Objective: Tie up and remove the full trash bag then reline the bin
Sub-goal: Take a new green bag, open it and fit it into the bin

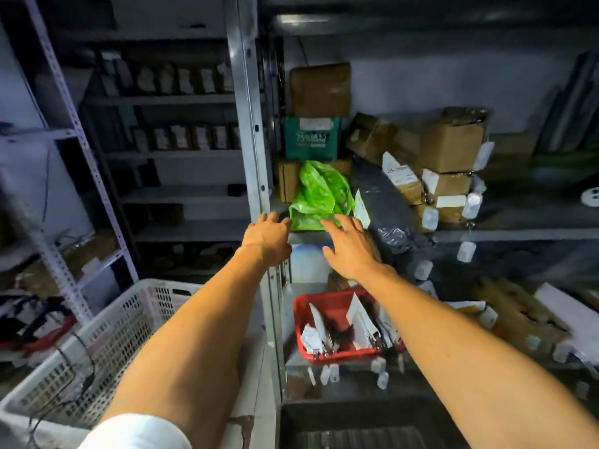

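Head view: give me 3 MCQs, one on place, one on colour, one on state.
1. Where does the green bag lie?
A. on a shelf beside stacked cardboard boxes
B. in the white crate
C. on the floor

2. What colour is the tray below the right hand?
A. blue
B. red
C. yellow

3. How are the hands?
A. both fists closed
B. left hand holds a box
C. both open, holding nothing

Key: A, the bag rests on the shelf by the boxes; B, the tray's rim is red; C, the fingers are spread near the bag.
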